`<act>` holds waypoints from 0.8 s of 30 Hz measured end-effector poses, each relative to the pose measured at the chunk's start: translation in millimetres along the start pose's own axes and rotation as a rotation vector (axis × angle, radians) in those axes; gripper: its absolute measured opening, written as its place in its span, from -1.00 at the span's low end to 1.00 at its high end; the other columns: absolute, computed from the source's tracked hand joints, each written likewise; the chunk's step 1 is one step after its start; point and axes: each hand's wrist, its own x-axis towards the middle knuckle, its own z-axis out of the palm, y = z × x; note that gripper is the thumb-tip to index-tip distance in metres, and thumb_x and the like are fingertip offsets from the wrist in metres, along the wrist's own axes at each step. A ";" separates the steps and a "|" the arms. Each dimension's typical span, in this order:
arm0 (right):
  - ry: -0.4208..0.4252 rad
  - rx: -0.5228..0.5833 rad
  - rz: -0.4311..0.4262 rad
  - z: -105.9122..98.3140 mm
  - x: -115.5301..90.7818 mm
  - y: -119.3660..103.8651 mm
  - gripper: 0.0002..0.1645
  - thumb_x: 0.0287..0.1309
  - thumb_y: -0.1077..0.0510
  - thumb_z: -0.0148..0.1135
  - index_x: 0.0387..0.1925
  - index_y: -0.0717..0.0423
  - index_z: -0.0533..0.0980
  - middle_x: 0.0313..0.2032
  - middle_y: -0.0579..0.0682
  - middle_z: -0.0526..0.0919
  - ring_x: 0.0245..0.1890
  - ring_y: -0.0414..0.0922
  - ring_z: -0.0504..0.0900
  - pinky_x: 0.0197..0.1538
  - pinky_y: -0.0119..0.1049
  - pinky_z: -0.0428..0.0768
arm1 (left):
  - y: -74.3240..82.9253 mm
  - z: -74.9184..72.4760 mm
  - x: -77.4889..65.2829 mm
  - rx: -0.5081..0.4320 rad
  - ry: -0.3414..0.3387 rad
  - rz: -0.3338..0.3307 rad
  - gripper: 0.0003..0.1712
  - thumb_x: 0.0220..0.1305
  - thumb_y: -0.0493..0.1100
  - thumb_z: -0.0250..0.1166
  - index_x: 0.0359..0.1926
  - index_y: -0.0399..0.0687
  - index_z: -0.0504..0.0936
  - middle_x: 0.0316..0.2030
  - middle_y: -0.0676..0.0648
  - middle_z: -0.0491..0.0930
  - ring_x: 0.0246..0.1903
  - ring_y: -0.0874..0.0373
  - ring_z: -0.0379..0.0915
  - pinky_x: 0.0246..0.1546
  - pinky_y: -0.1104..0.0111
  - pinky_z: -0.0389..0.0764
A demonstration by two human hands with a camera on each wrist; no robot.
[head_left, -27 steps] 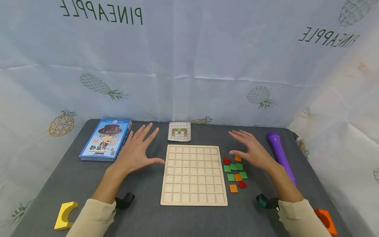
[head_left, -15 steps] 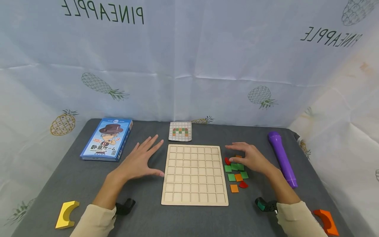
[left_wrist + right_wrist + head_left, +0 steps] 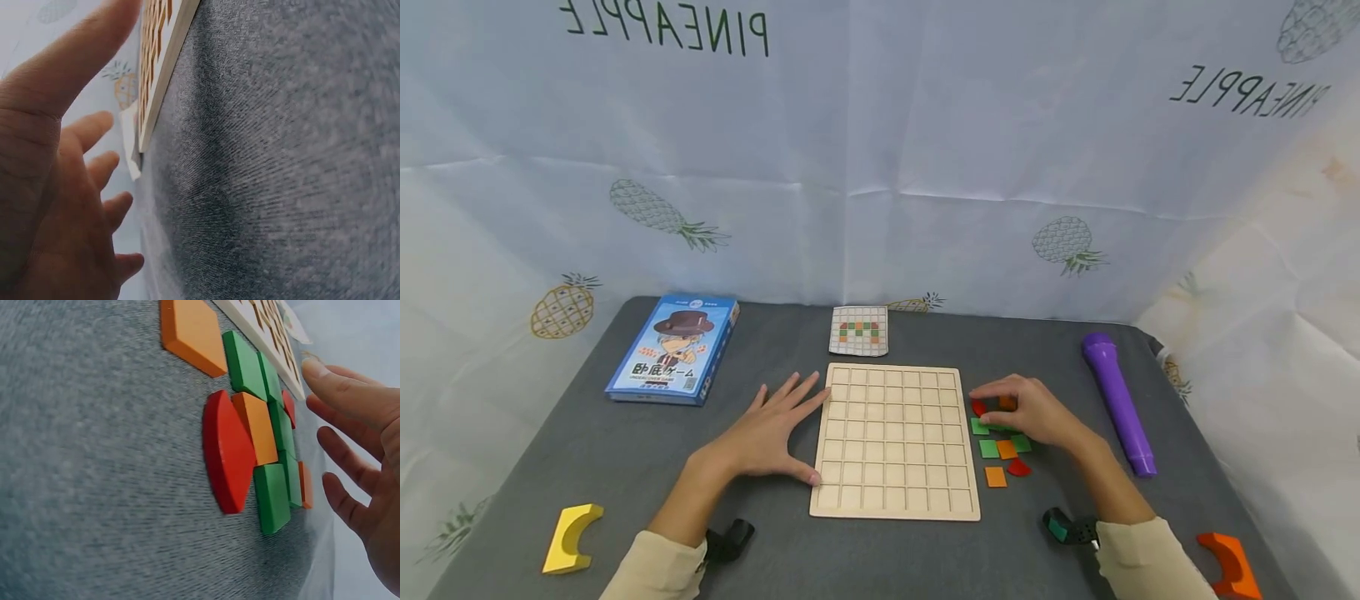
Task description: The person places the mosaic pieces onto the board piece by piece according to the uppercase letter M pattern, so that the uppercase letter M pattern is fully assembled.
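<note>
A wooden grid board lies flat on the grey table. My left hand is spread at its left edge, thumb and index fingertips at the rim; whether they press on it, I cannot tell. Over the loose pieces right of the board hovers my right hand, fingers bent and parted, nothing seen between them. Beneath and beside it are green square tiles, orange square tiles and red curved-edge pieces. Another red piece lies by the right thumb and index finger. Some tiles are partly hidden by that hand.
Behind the board lies a small grid card with a coloured pattern. A blue game box is at back left, a purple microphone-shaped object at right. A yellow arch block and an orange arch block sit near the front.
My left hand has come down and toward me, from beside the blue box to the board's left edge. My right hand has lowered over the pieces, its thumb and index finger drawing nearer the red piece.
</note>
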 end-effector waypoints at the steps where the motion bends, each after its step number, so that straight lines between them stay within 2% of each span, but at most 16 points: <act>1: -0.002 0.005 -0.002 0.9 -0.2 0.5 -0.55 0.16 0.03 0.48 0.11 -0.04 0.70 0.06 -0.08 0.79 0.00 -0.04 0.63 0.06 -0.10 0.61 | -0.1 0.5 -0.3 -0.006 -0.013 0.002 0.44 -0.23 0.45 0.59 0.62 0.13 0.11 0.66 -0.11 -0.12 0.64 -0.30 -0.30 0.45 -0.51 -0.26; 11: 0.008 0.033 0.010 8.5 -2.0 4.3 -0.60 0.14 0.06 0.50 0.04 -0.04 0.74 0.05 -0.04 0.79 -0.08 -0.10 0.58 -0.10 -0.32 0.54 | -1.6 5.8 0.4 -0.061 -0.099 0.044 0.45 -0.31 0.40 0.65 0.60 0.11 0.16 0.67 -0.05 -0.10 0.65 -0.27 -0.35 0.43 -0.52 -0.38; 14: 0.014 0.009 0.016 10.3 -1.7 4.8 -0.63 0.13 0.10 0.50 0.02 -0.04 0.75 0.08 -0.03 0.78 -0.04 -0.08 0.60 -0.05 -0.30 0.55 | -1.1 7.2 1.9 -0.050 -0.107 0.047 0.44 -0.31 0.39 0.65 0.59 0.10 0.18 0.66 -0.06 -0.08 0.65 -0.27 -0.34 0.42 -0.53 -0.37; 19: 0.013 -0.028 0.015 11.9 -0.9 5.5 -0.69 0.14 0.15 0.48 -0.04 -0.02 0.77 0.11 0.01 0.75 0.05 0.00 0.62 0.06 -0.15 0.59 | -0.1 7.2 3.4 -0.038 -0.106 0.049 0.45 -0.32 0.39 0.65 0.59 0.05 0.20 0.66 -0.09 -0.06 0.65 -0.28 -0.31 0.42 -0.53 -0.35; 24: 0.024 -0.040 0.018 12.5 1.7 6.2 -0.73 0.21 0.22 0.41 -0.04 0.00 0.77 0.07 0.02 0.76 0.05 0.02 0.62 0.05 -0.12 0.59 | -0.4 7.0 5.1 -0.036 -0.099 0.049 0.46 -0.33 0.40 0.65 0.59 0.04 0.20 0.66 -0.09 -0.05 0.65 -0.28 -0.30 0.43 -0.52 -0.34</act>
